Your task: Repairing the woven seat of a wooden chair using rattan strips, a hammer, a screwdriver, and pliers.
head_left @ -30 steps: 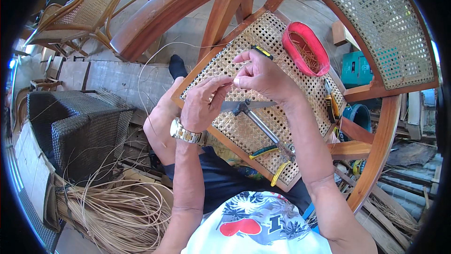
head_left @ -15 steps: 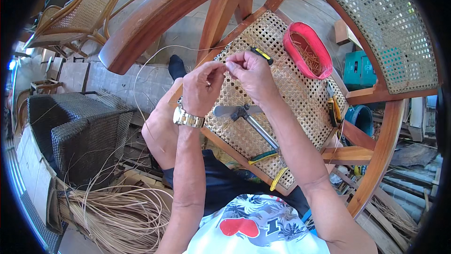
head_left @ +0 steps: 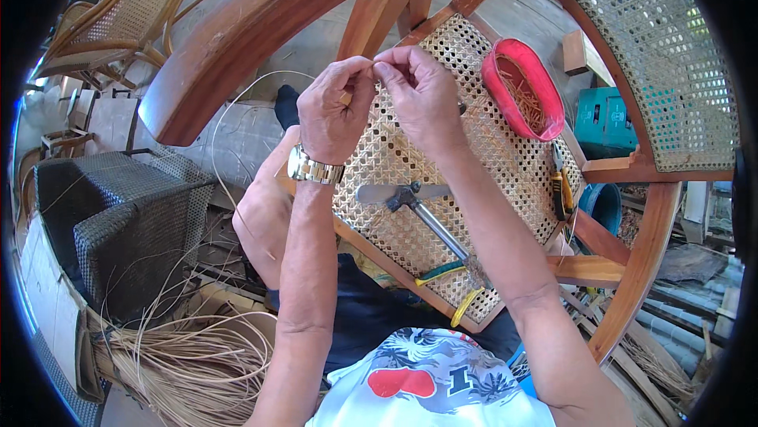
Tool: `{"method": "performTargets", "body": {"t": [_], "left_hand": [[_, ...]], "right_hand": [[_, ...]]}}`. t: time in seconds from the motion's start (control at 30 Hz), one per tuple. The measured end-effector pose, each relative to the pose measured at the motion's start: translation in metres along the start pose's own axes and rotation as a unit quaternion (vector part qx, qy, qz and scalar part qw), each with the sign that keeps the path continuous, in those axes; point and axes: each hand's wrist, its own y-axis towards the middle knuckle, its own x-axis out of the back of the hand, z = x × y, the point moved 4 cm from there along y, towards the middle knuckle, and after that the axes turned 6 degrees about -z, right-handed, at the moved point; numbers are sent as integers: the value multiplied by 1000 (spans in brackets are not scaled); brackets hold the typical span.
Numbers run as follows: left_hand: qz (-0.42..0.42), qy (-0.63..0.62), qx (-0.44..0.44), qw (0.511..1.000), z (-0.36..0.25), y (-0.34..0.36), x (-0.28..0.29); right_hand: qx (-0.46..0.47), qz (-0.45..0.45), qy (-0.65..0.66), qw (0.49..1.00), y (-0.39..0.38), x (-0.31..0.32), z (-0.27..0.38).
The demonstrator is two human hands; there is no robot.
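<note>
My left hand (head_left: 335,107), wearing a wristwatch, and my right hand (head_left: 418,99) are closed, fingertips meeting above the far left part of a cane chair seat (head_left: 458,48). Both pinch a thin pale cane strand (head_left: 268,74), which loops down to the left. Below them on the seat lie a hammer (head_left: 434,226) across a flat metal blade (head_left: 371,196), green-yellow handled tool (head_left: 442,271) and a yellow item (head_left: 466,306). To the right are a red oval container (head_left: 490,72) of small sticks and yellow-black pliers (head_left: 562,190). My right hand partly hides a small dark object.
The wooden chair arm (head_left: 229,28) arches above my hands, with a cane back (head_left: 655,48) at right. Leftward stand a rattan chair (head_left: 134,16) and a dark woven chair (head_left: 126,237); a cane bundle (head_left: 181,364) lies lower left. A green crate (head_left: 600,119) sits beyond the seat.
Both hands have risen and shifted slightly left, away from me, staying fingertip to fingertip. My right hand's fingers have drawn closer together. More of the hammer and blade shows beneath them.
</note>
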Motion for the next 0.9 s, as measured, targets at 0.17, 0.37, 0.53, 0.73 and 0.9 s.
{"method": "performTargets", "body": {"t": [0.17,0.37,0.53,0.73,0.9], "left_hand": [[4,-1,39,999,15,-13,9],[35,-3,89,995,16,-37,15],[115,-32,62,991,1,-50,-1],[43,-96,175,979,14,-53,-1],[-91,-199,373,902,45,-44,19]], "right_hand": [[1,-20,74,997,-12,-13,-21],[-2,4,-1,1000,-36,-6,-28],[-30,-50,-36,998,-65,21,-31],[55,-23,-131,990,-38,42,-3],[116,107,-226,961,37,65,24]]}}
